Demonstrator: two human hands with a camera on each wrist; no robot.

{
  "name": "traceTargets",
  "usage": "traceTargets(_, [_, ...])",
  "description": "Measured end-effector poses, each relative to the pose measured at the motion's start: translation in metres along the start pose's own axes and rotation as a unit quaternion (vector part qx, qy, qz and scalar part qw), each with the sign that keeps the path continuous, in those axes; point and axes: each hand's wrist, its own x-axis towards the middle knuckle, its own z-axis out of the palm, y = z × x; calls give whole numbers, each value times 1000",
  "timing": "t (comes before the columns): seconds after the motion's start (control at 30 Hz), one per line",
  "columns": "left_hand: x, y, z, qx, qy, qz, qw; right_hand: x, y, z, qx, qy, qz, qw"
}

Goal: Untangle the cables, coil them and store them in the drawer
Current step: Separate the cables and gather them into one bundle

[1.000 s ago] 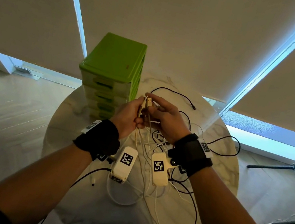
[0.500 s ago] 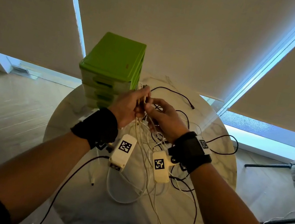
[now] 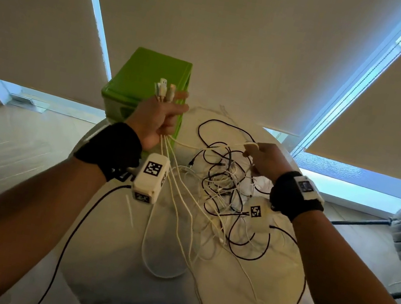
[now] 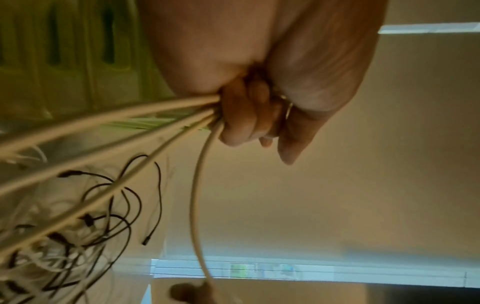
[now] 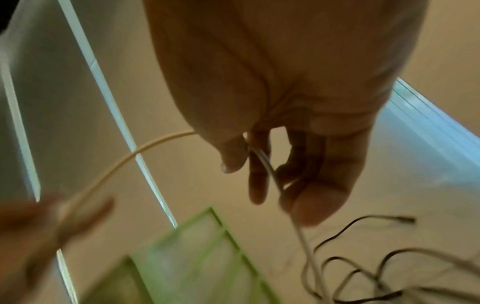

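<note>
The hands have parted: left hand point(image 3: 158, 120) lifts, fist clamped round the white cables point(image 3: 180, 196), plugs poking above its knuckles; right hand point(image 3: 263, 159) pinches one strand. Below them the tangle point(image 3: 225, 185) (black leads too) could cinch if yanked.

1. You have one green drawer unit point(image 3: 150, 81) on the table.
2. Beside it, your left hand point(image 3: 158, 120) grips four white cables point(image 4: 130, 127).
3. Three plugs point(image 3: 163, 90) stick up in front of the unit.
4. You have black cables point(image 3: 225, 140) right of it; their count is unclear.
</note>
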Motion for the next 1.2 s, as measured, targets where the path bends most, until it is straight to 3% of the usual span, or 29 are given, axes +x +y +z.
traceTargets(0.1, [-4,-14,8,37,-12,-48,998,-16,-26,-8,211,-51,-30,976])
traceTargets(0.23, [-10,-36,27,117,-72,-98,986,-32,-63,-14,318,-77,-154,932])
traceTargets(0.33, [-14,-44,40,172,-114,-111,972,-37,-81,-16,360,-38,-242,900])
traceTargets(0.4, [-13,-40,43,196,-92,-79,973,-38,-83,-14,369,12,-264,891])
traceTargets(0.47, [-13,-29,43,172,-76,-41,981,-38,-75,-7,362,23,-222,905])
traceTargets(0.5, [-13,-22,43,143,-81,-26,986,-38,-69,1,358,-11,-188,915])
traceTargets(0.6, [-17,-2,46,60,-129,16,990,-38,-48,32,320,-204,-113,918])
traceTargets(0.67, [-19,8,46,32,-149,38,988,-37,-38,49,194,-280,-119,933])
traceTargets(0.73, [-19,13,42,12,-154,46,987,-34,-31,60,58,-298,-125,945])
traceTargets(0.8, [-17,14,32,-13,-159,44,986,-30,-28,61,15,-277,-86,957])
traceTargets(0.9, [-14,6,17,-38,-124,22,991,-30,-32,49,124,-188,-59,973])
traceTargets(1.0, [-17,-16,11,53,-61,-29,996,-37,-50,29,276,-128,-100,947])
traceTargets(1.13, [-33,-54,15,266,-110,-121,950,-47,-74,7,370,-66,-167,911])
traceTargets(1.2, [-36,-59,21,293,-91,-112,945,-47,-78,-1,408,-21,-172,896])
